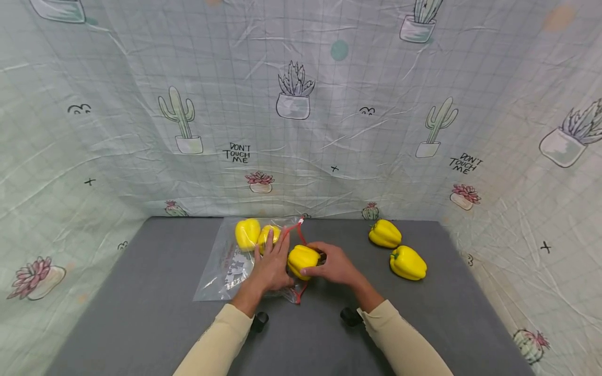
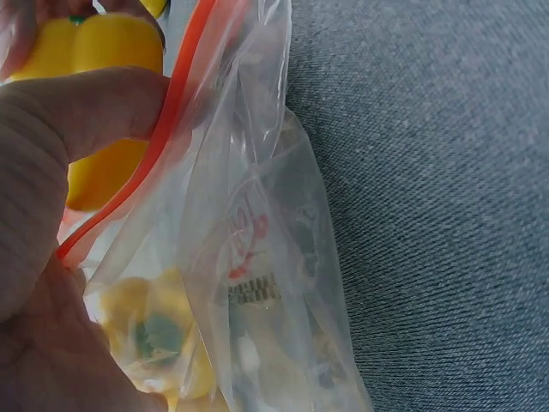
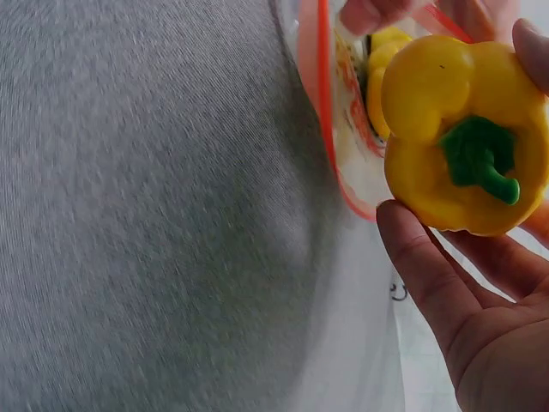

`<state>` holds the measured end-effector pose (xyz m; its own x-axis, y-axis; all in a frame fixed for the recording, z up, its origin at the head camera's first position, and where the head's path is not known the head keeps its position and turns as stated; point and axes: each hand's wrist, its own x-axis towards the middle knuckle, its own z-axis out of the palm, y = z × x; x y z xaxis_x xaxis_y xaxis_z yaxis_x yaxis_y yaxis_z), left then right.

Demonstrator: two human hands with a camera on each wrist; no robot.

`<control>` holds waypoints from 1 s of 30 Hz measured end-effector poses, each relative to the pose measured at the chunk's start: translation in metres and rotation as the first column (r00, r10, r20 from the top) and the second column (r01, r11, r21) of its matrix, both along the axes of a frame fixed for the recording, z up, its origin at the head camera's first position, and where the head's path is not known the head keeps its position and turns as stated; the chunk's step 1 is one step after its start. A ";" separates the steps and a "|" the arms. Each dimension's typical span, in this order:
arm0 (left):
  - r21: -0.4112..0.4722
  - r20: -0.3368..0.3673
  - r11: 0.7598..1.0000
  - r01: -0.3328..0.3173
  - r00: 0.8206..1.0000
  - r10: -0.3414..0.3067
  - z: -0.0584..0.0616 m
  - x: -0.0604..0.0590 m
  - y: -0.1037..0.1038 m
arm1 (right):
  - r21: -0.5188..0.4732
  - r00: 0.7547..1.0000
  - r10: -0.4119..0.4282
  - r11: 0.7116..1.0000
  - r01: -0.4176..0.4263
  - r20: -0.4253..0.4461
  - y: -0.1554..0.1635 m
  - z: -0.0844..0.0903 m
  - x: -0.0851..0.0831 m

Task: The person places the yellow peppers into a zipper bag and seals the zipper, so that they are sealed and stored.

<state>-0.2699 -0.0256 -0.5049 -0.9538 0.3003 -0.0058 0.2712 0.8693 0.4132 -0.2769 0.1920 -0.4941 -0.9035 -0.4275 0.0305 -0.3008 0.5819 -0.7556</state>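
Observation:
My right hand (image 1: pixel 335 265) grips a yellow bell pepper (image 1: pixel 303 261), thumb on one side and fingers on the other, at the mouth of a clear plastic bag (image 1: pixel 213 279). The green stem (image 3: pixel 482 159) of this pepper shows in the right wrist view. My left hand (image 1: pixel 271 267) lies over the mouth end with its fingers spread. Its outstretched thumb (image 2: pixel 103 107) presses against the red-edged rim (image 2: pixel 171 112), which stands apart. Two more yellow bell peppers, one at the far side (image 1: pixel 247 234) and one by my left fingers (image 1: pixel 268 238), are inside the bag.
Two loose yellow bell peppers lie on the grey table (image 1: pixel 164 334) to the right, one farther back (image 1: pixel 385 233) and one nearer (image 1: pixel 408 263). A patterned cloth (image 1: pixel 329 130) hangs behind the table and along both sides.

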 end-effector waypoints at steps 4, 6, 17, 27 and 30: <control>-0.003 -0.003 1.000 0.000 1.000 0.000 0.000 0.000 0.000 | 0.001 1.000 -0.023 1.000 0.023 -0.005 -0.007 -0.004 0.000; -0.001 -0.006 1.000 -0.002 1.000 0.002 0.000 0.000 0.001 | -0.001 0.999 -0.032 0.999 0.032 -0.005 -0.009 -0.006 -0.001; 0.004 -0.027 1.000 0.001 1.000 0.000 0.001 0.003 0.000 | -0.025 0.999 -0.032 0.999 0.032 0.003 -0.015 -0.010 -0.002; -0.003 -0.046 1.000 -0.012 0.999 0.012 0.002 0.005 0.001 | -0.032 1.000 -0.013 0.999 0.013 0.000 -0.021 -0.014 -0.006; -0.009 -0.039 1.000 -0.018 0.999 0.017 0.003 0.005 0.001 | -0.036 1.000 0.001 0.999 -0.001 0.006 -0.023 -0.017 -0.008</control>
